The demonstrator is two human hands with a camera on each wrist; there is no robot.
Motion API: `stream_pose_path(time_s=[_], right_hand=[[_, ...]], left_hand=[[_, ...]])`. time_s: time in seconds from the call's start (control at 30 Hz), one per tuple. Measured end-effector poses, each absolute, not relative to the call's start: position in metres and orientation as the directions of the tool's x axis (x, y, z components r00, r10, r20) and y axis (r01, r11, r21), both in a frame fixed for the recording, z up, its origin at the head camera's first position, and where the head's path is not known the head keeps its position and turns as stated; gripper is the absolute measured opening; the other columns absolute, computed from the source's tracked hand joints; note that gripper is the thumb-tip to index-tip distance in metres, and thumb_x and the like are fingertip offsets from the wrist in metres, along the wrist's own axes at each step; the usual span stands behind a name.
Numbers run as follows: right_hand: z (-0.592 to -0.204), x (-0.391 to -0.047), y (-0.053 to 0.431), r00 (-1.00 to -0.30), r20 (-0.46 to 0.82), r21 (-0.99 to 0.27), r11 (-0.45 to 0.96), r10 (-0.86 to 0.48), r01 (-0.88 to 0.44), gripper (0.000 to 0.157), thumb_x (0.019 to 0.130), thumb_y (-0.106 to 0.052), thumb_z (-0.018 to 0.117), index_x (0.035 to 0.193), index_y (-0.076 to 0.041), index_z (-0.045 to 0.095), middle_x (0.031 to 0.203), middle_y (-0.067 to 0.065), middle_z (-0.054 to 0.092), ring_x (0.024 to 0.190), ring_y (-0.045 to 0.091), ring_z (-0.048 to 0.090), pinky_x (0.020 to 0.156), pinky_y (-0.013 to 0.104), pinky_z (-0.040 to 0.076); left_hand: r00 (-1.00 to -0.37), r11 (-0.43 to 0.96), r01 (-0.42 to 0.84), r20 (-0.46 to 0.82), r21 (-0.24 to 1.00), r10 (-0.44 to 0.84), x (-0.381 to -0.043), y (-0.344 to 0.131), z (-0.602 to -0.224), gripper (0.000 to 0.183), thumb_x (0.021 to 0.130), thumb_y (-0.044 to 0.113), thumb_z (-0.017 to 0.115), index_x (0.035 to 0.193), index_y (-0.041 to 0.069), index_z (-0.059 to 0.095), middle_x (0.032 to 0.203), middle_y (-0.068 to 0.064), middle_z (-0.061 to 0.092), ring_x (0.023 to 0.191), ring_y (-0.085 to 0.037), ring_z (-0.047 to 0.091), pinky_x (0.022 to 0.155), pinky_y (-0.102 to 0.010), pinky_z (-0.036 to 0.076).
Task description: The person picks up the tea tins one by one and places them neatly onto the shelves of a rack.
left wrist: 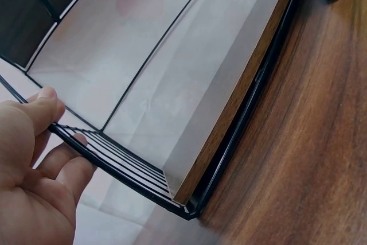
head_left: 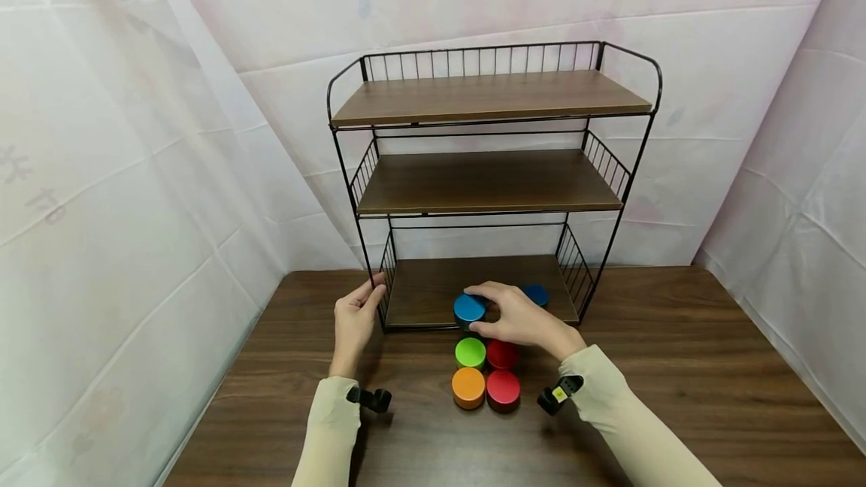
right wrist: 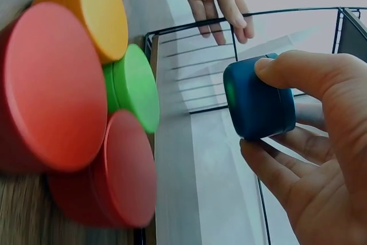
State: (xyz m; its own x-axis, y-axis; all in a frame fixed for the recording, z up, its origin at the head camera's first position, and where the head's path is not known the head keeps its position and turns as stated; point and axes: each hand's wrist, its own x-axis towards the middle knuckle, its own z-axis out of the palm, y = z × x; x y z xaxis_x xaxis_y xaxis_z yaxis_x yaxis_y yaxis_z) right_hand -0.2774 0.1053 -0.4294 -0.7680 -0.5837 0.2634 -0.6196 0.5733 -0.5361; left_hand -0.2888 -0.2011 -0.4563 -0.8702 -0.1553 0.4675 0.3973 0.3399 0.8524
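My right hand (head_left: 517,314) pinches a round blue tin (head_left: 470,307) between thumb and fingers at the front edge of the bottom shelf. In the right wrist view that blue tin (right wrist: 258,98) appears lifted clear of the other tins. At the left side of the black wire shelf rack (head_left: 356,228), my left hand (head_left: 355,318) grips the upright; thumb and fingers close around the wire (left wrist: 117,175) in the left wrist view. Just in front of the rack stand a green tin (head_left: 470,352), an orange tin (head_left: 468,388) and two red tins (head_left: 504,391), grouped together.
A second blue item (head_left: 536,294) lies on the bottom shelf (head_left: 426,291), partly behind my right hand. Above are the middle shelf (head_left: 487,183) and top shelf (head_left: 487,96). The rack stands at the back of a brown wood table (head_left: 690,367), against white cloth walls (head_left: 169,171).
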Motion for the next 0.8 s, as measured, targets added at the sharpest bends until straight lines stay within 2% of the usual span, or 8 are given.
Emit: stream_pose_path(time_s=[0.1, 0.2, 0.27, 0.33, 0.43, 0.5, 0.67, 0.8], right_hand=[[-0.43, -0.28, 0.099, -0.767, 0.253, -0.553, 0.562, -0.59, -0.615, 0.058, 0.086, -0.031, 0.073, 0.138, -0.012, 0.052, 0.133, 0.006, 0.057, 0.112, 0.016, 0.059, 0.09, 0.033, 0.053], [-0.431, -0.284, 0.092, -0.769, 0.243, -0.558, 0.563, -0.591, -0.61, 0.059, 0.086, -0.031, 0.073, 0.138, -0.013, 0.052, 0.133, 0.004, 0.057, 0.113, 0.016, 0.059, 0.093, 0.034, 0.051], [-0.432, -0.288, 0.087, -0.772, 0.23, -0.558, 0.57, -0.592, -0.603, 0.059, 0.086, -0.031, 0.073, 0.138, -0.014, 0.052, 0.134, 0.004, 0.057, 0.115, 0.016, 0.058, 0.095, 0.034, 0.05], [-0.433, -0.291, 0.083, -0.776, 0.216, -0.553, 0.581, -0.592, -0.598, 0.059, 0.087, -0.031, 0.073, 0.139, -0.014, 0.052, 0.135, 0.004, 0.056, 0.117, 0.017, 0.057, 0.096, 0.035, 0.05], [-0.433, -0.294, 0.078, -0.78, 0.194, -0.552, 0.591, -0.595, -0.589, 0.059, 0.087, -0.032, 0.073, 0.139, -0.013, 0.052, 0.136, 0.006, 0.056, 0.119, 0.019, 0.057, 0.097, 0.037, 0.049], [-0.434, -0.296, 0.075, -0.784, 0.18, -0.551, 0.599, -0.595, -0.581, 0.059, 0.087, -0.032, 0.073, 0.139, -0.013, 0.052, 0.137, 0.006, 0.055, 0.12, 0.02, 0.056, 0.099, 0.037, 0.048], [-0.433, -0.301, 0.069, -0.788, 0.156, -0.557, 0.606, -0.595, -0.568, 0.059, 0.087, -0.032, 0.072, 0.139, -0.014, 0.052, 0.139, 0.005, 0.055, 0.124, 0.02, 0.054, 0.101, 0.038, 0.046], [-0.434, -0.306, 0.064, -0.785, 0.162, -0.561, 0.599, -0.598, -0.571, 0.059, 0.087, -0.031, 0.072, 0.139, -0.012, 0.052, 0.137, 0.005, 0.056, 0.119, 0.019, 0.056, 0.099, 0.037, 0.048]], left_hand=[[-0.868, 0.341, 0.406, 0.475, 0.848, -0.147, -0.288, -0.199, -0.456, 0.028, 0.092, 0.014, 0.066, 0.118, 0.003, 0.069, 0.053, -0.012, 0.058, 0.054, -0.003, 0.041, 0.059, -0.017, 0.04], [-0.865, 0.329, 0.415, 0.48, 0.848, -0.148, -0.289, -0.199, -0.456, 0.027, 0.092, 0.014, 0.066, 0.118, 0.004, 0.07, 0.078, -0.018, 0.071, 0.074, -0.002, 0.06, 0.069, -0.013, 0.046], [-0.865, 0.325, 0.413, 0.478, 0.851, -0.152, -0.289, -0.198, -0.456, 0.027, 0.092, 0.013, 0.066, 0.117, 0.004, 0.07, 0.095, -0.017, 0.074, 0.086, -0.007, 0.066, 0.073, -0.012, 0.048], [-0.864, 0.325, 0.413, 0.478, 0.851, -0.155, -0.289, -0.199, -0.456, 0.026, 0.092, 0.013, 0.066, 0.117, 0.005, 0.071, 0.11, -0.013, 0.072, 0.103, -0.014, 0.066, 0.078, -0.012, 0.049], [-0.866, 0.317, 0.414, 0.476, 0.853, -0.151, -0.287, -0.199, -0.455, 0.026, 0.092, 0.012, 0.065, 0.117, 0.005, 0.07, 0.111, -0.013, 0.071, 0.106, -0.023, 0.066, 0.079, -0.012, 0.049], [-0.871, 0.299, 0.415, 0.47, 0.859, -0.142, -0.287, -0.2, -0.455, 0.027, 0.093, 0.012, 0.065, 0.118, 0.004, 0.07, 0.112, -0.013, 0.071, 0.107, -0.023, 0.066, 0.081, -0.012, 0.049], [-0.881, 0.263, 0.411, 0.454, 0.873, -0.129, -0.288, -0.201, -0.456, 0.028, 0.094, 0.014, 0.064, 0.119, 0.002, 0.069, 0.115, -0.014, 0.07, 0.108, -0.016, 0.065, 0.084, -0.013, 0.049], [-0.883, 0.247, 0.412, 0.451, 0.877, -0.129, -0.289, -0.201, -0.457, 0.028, 0.094, 0.015, 0.064, 0.118, 0.002, 0.069, 0.115, -0.016, 0.069, 0.107, -0.011, 0.065, 0.085, -0.013, 0.049]])
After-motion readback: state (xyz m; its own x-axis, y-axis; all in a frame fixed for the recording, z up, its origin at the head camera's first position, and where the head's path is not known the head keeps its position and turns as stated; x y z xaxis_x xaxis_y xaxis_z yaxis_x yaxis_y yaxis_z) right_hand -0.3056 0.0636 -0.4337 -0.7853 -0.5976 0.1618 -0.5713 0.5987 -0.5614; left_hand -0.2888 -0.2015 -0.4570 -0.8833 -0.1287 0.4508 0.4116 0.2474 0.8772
